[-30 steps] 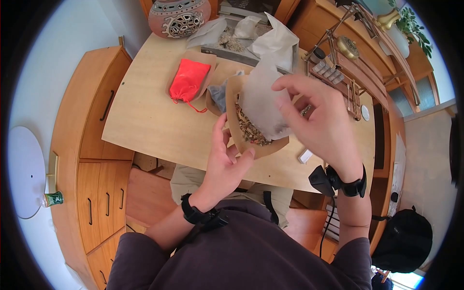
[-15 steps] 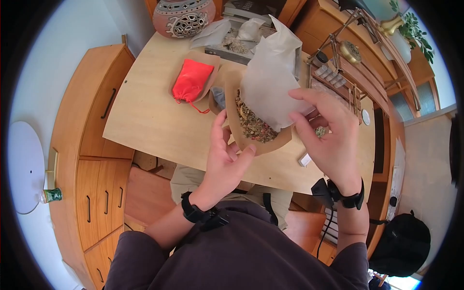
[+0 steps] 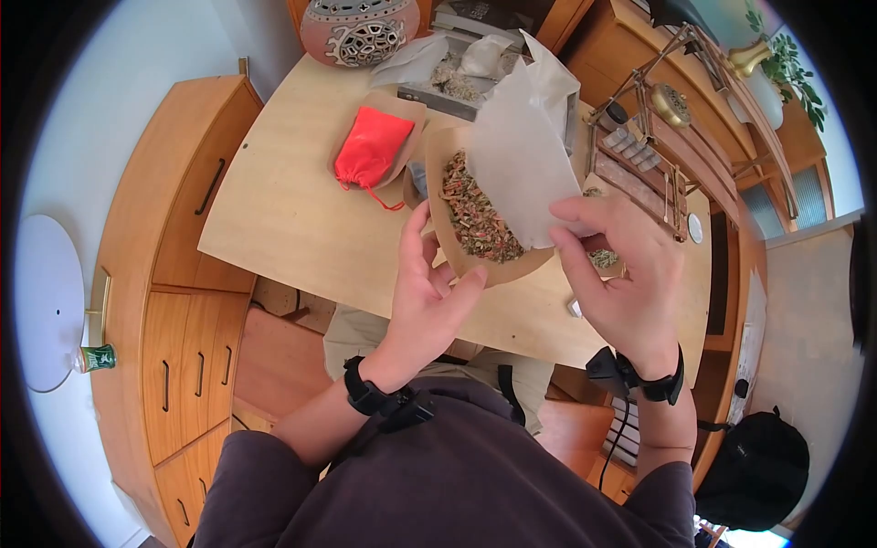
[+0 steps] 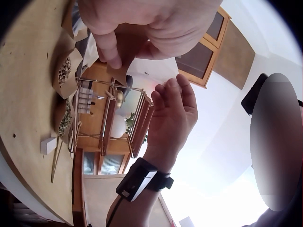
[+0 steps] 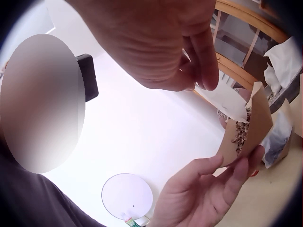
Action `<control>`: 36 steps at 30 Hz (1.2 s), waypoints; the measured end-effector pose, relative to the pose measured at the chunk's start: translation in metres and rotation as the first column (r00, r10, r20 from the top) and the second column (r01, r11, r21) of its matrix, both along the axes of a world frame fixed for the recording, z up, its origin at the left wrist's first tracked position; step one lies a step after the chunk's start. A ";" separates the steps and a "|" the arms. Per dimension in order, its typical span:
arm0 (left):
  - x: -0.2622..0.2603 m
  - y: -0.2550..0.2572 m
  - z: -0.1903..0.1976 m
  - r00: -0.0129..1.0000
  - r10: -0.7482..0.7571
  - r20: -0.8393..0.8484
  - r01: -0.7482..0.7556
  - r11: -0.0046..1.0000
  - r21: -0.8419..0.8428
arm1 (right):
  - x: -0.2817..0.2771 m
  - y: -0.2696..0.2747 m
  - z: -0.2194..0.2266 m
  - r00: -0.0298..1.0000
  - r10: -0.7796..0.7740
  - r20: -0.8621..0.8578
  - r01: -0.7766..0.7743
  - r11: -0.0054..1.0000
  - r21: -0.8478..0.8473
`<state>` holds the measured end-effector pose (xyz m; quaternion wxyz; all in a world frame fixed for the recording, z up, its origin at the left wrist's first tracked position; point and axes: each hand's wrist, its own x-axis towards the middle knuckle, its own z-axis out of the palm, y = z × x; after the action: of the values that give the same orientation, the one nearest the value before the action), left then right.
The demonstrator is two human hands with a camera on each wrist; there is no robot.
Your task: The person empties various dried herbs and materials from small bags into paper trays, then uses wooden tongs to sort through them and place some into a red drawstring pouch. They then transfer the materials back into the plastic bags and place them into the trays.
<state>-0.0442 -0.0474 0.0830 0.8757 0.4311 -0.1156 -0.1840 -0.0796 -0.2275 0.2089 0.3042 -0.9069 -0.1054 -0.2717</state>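
Note:
My left hand point(image 3: 425, 306) holds a brown paper tray point(image 3: 507, 271) from below, its thumb on the near side. In the tray lie chopped dried herbs point(image 3: 473, 205), brown, green and reddish. A flat white pouch point(image 3: 525, 164) covers the tray's right side, one pointed corner standing up at the far end. With thumb and forefinger, my right hand point(image 3: 630, 274) pinches the pouch's near right edge. The right wrist view shows the tray point(image 5: 262, 118) tilted on the left fingers, herbs facing the pouch. Seen from the left wrist, the right hand point(image 4: 170, 116) has its fingertips together at the pouch.
A red drawstring bag point(image 3: 375, 144) lies on brown paper at the left of the table. Behind stand a grey tray point(image 3: 438, 100) with white pouches and a pierced pot point(image 3: 361, 32). A wooden rack point(image 3: 653, 183) and a small white box point(image 3: 574, 308) are to the right.
My right hand has come down to the pouch's near edge. The pouch has swung right, baring more of the herbs. My left hand keeps its hold on the tray.

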 end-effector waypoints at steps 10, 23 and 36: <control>-0.001 0.003 0.000 1.000 0.006 0.003 -0.006 1.000 -0.011 | -0.012 -0.006 -0.007 0.996 -0.010 0.090 0.007 0.999 0.031; 0.002 0.008 -0.006 0.993 -0.092 -0.077 0.082 0.989 -0.126 | -0.020 -0.012 -0.006 0.975 -0.007 0.222 0.021 0.998 -0.062; 0.027 0.033 -0.006 0.997 0.082 0.000 -0.082 0.997 0.010 | -0.016 -0.019 -0.025 0.988 -0.127 0.089 0.070 0.877 0.475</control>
<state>-0.0172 -0.0140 0.0766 0.8805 0.4396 -0.0967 -0.1487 -0.0956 -0.2468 0.1836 0.4941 -0.7926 -0.0076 -0.3573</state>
